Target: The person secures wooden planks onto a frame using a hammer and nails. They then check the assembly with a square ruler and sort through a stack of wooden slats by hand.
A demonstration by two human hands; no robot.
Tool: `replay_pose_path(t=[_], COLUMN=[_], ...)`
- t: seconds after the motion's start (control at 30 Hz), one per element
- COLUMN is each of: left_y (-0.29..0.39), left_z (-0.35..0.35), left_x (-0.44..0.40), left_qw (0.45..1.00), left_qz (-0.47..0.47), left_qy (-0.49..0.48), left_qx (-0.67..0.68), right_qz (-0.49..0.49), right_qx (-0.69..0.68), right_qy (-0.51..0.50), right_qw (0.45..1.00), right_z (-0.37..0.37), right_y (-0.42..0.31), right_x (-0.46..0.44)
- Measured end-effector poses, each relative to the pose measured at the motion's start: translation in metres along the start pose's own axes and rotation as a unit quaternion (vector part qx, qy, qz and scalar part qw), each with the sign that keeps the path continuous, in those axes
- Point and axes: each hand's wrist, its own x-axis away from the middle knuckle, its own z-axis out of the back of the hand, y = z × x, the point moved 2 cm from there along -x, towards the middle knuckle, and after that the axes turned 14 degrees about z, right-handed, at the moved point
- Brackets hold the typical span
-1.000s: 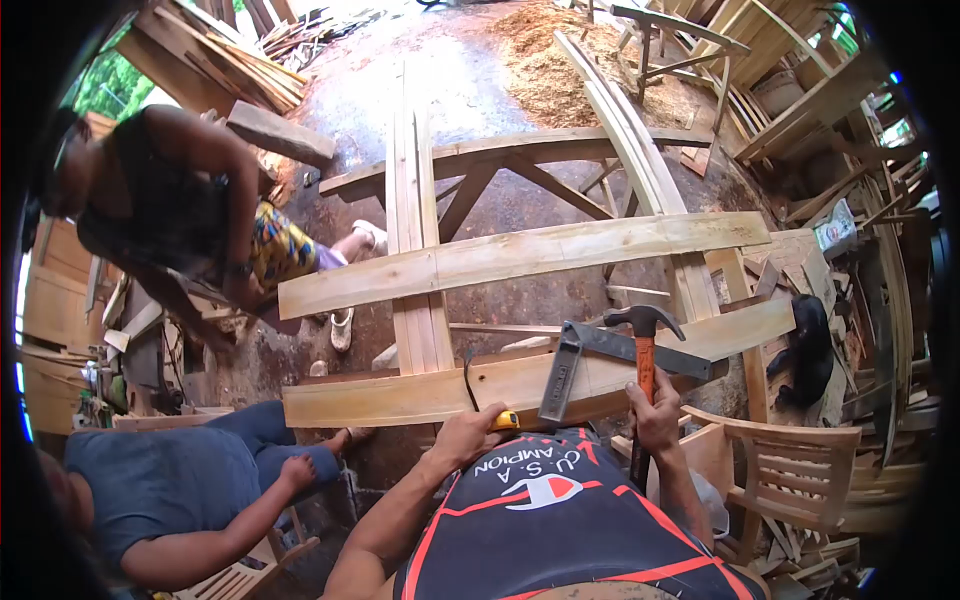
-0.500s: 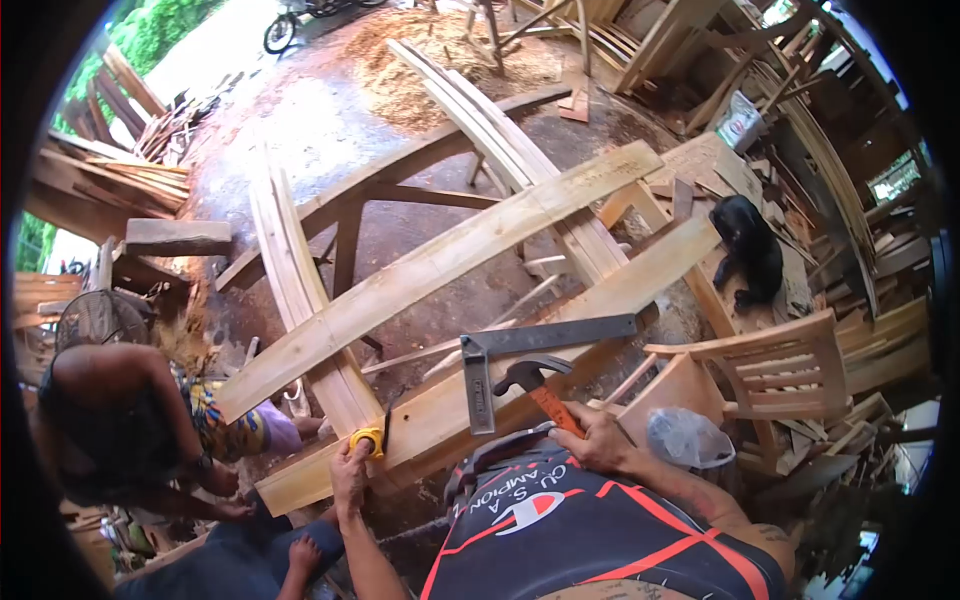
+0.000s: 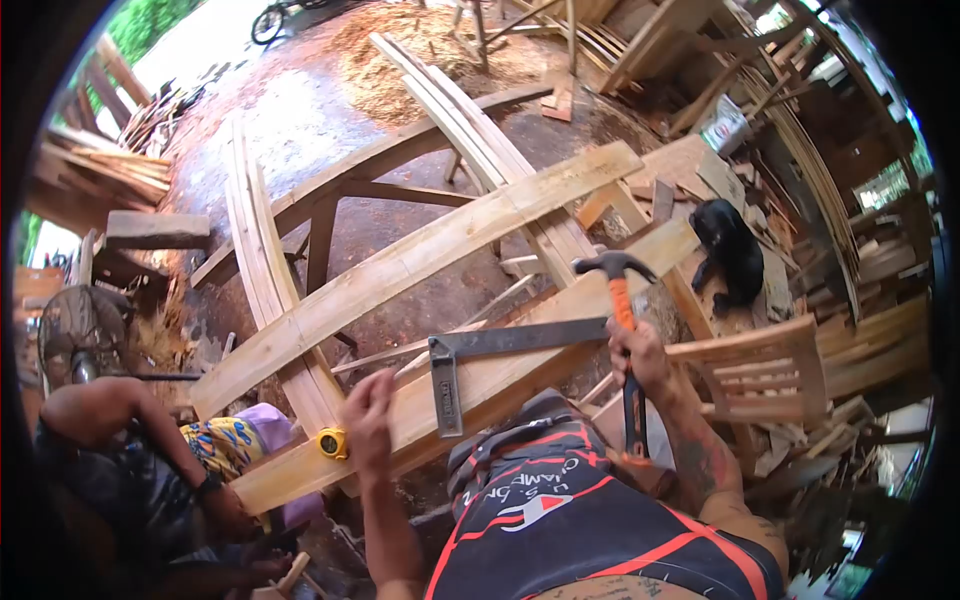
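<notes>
My right hand (image 3: pixel 640 355) grips the black and orange handle of a claw hammer (image 3: pixel 622 300), its head raised over the near plank. My left hand (image 3: pixel 370 425) is closed with its fingertips pinched together; whether something small is in them is hidden. Just left of it, a yellow tape measure (image 3: pixel 331 443) rests on the near wooden plank (image 3: pixel 400 425). A metal try square (image 3: pixel 520 338) lies on the same plank between my hands. Beyond it, a second long plank (image 3: pixel 420 270) crosses over narrower boards (image 3: pixel 280 290).
A co-worker (image 3: pixel 130 440) sits at the left by the near plank's end, with a fan (image 3: pixel 82 335) behind. A black dog (image 3: pixel 728 250) lies at the right, near a wooden chair (image 3: pixel 765 370). Stacked lumber (image 3: pixel 840 200) and sawdust (image 3: pixel 385 75) lie farther off.
My right hand has lifted the hammer, turning it upright. My left hand has let go of the tape measure and risen above the plank. The co-worker has leaned toward the plank's end.
</notes>
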Motion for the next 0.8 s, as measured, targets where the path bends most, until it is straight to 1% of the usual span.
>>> replay_pose_path(t=[0.03, 0.07, 0.1, 0.13, 0.17, 0.2, 0.23, 0.3, 0.33, 0.37, 0.4, 0.43, 0.47, 0.5, 0.53, 0.57, 0.63, 0.67, 0.73, 0.8], left_y=[-0.005, 0.006, 0.007, 0.002, -0.004, -0.010, -0.019, -0.044, -0.045, -0.047, -0.047, -0.048, -0.047, -0.049, -0.048, -0.047, -0.046, -0.044, -0.048, -0.056], left_z=[-0.037, -0.079, -0.121, -0.159, -0.194, -0.226, -0.254, -0.301, -0.313, -0.320, -0.329, -0.336, -0.340, -0.344, -0.347, -0.349, -0.353, -0.355, -0.357, -0.356], left_x=[-0.017, -0.030, -0.051, -0.075, -0.098, -0.120, -0.139, -0.165, -0.171, -0.177, -0.180, -0.180, -0.177, -0.176, -0.176, -0.176, -0.174, -0.174, -0.177, -0.180], left_qw=[0.999, 0.996, 0.994, 0.994, 0.980, 0.957, 0.922, 0.921, 0.922, 0.924, 0.915, 0.902, 0.904, 0.902, 0.900, 0.900, 0.901, 0.904, 0.904, 0.907], left_qz=[-0.015, -0.054, -0.078, 0.024, 0.125, 0.185, 0.242, 0.252, 0.254, 0.257, 0.245, 0.233, 0.210, 0.215, 0.205, 0.192, 0.194, 0.179, 0.163, 0.161], left_qy=[-0.043, -0.054, -0.072, -0.095, -0.118, -0.115, -0.112, -0.061, -0.032, -0.018, -0.018, -0.017, 0.013, 0.026, 0.030, 0.032, 0.045, 0.065, 0.088, 0.084], left_qx=[-0.001, -0.047, -0.022, 0.037, 0.101, 0.192, 0.280, 0.292, 0.290, 0.284, 0.321, 0.362, 0.371, 0.373, 0.383, 0.391, 0.386, 0.383, 0.386, 0.379], right_qz=[0.022, 0.025, 0.041, 0.056, 0.068, 0.080, 0.092, 0.068, 0.052, 0.036, 0.020, 0.007, 0.022, 0.036, 0.031, 0.021, 0.047, 0.047, 0.056, 0.068], right_qx=[0.014, 0.054, 0.051, 0.018, -0.013, -0.035, -0.076, -0.064, -0.069, -0.123, -0.172, -0.170, -0.178, -0.187, -0.168, -0.168, -0.138, -0.137, -0.079, -0.092], right_qy=[0.007, 0.031, 0.046, 0.056, 0.063, 0.117, 0.163, 0.192, 0.184, 0.198, 0.213, 0.208, 0.215, 0.223, 0.279, 0.275, 0.276, 0.271, 0.263, 0.244], right_qw=[1.000, 0.998, 0.997, 0.997, 0.996, 0.989, 0.979, 0.977, 0.979, 0.972, 0.962, 0.963, 0.960, 0.956, 0.945, 0.946, 0.950, 0.952, 0.960, 0.963], right_z=[0.014, 0.027, 0.039, 0.052, 0.065, 0.074, 0.084, 0.101, 0.112, 0.124, 0.125, 0.126, 0.113, 0.105, 0.102, 0.102, 0.102, 0.103, 0.100, 0.102], right_y=[-0.002, -0.006, -0.009, -0.006, 0.000, 0.009, 0.024, 0.041, 0.057, 0.073, 0.077, 0.080, 0.062, 0.055, 0.058, 0.064, 0.066, 0.066, 0.060, 0.060], right_x=[-0.024, -0.049, -0.080, -0.117, -0.155, -0.192, -0.232, -0.285, -0.308, -0.329, -0.339, -0.347, -0.341, -0.341, -0.351, -0.353, -0.358, -0.360, -0.355, -0.357])
